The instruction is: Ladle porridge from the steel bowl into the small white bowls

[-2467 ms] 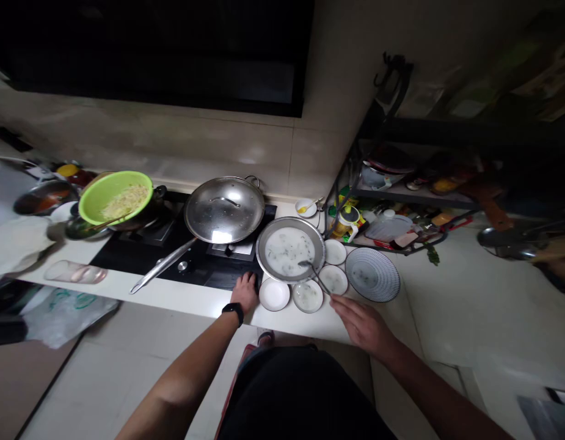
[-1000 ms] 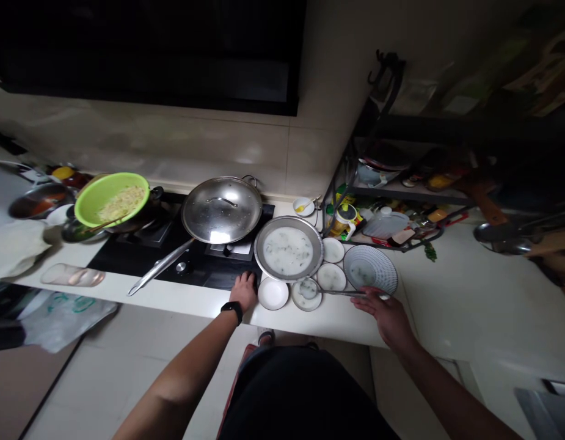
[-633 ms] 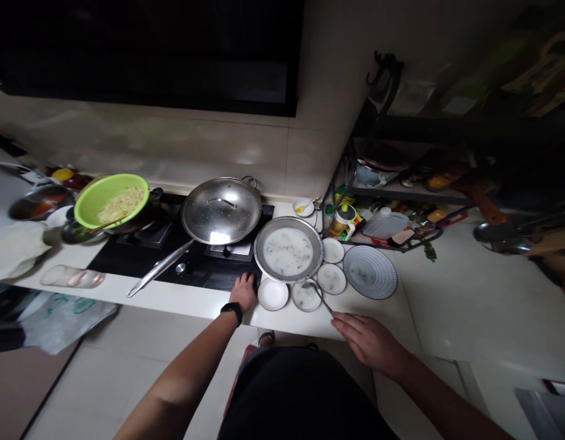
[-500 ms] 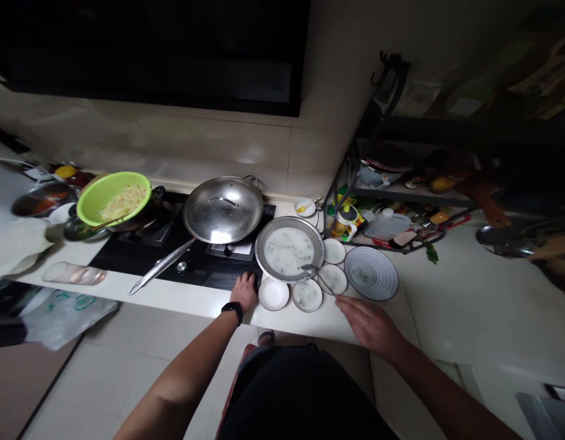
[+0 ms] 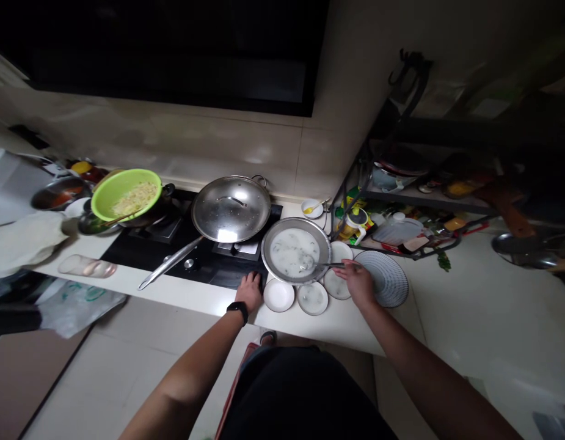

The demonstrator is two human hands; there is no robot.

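My right hand point(image 5: 358, 282) is closed on the handle of a metal spoon point(image 5: 319, 264) whose bowl dips into the pale liquid in a round metal pan point(image 5: 295, 251). Several small white dishes sit in front of the pan: one point(image 5: 278, 295), another point(image 5: 312, 298) with a little liquid, and one point(image 5: 333, 286) partly under my right hand. A blue patterned plate point(image 5: 388, 278) lies just right of that hand. My left hand point(image 5: 250, 289), with a black watch on the wrist, rests with its fingers curled on the counter edge point(image 5: 190, 294) by the black stove point(image 5: 172, 244).
A lidded steel wok point(image 5: 230, 208) with a long handle sits on the stove. A green bowl of shredded food point(image 5: 126, 194) stands at back left. A wire rack point(image 5: 401, 208) with bottles and jars fills the right corner. A small dish with yellow contents point(image 5: 312, 208) sits behind the pan.
My right hand moved up from the counter's front edge to beside the pan, carrying the spoon from the small dishes into the pan's liquid. My left hand stayed put.
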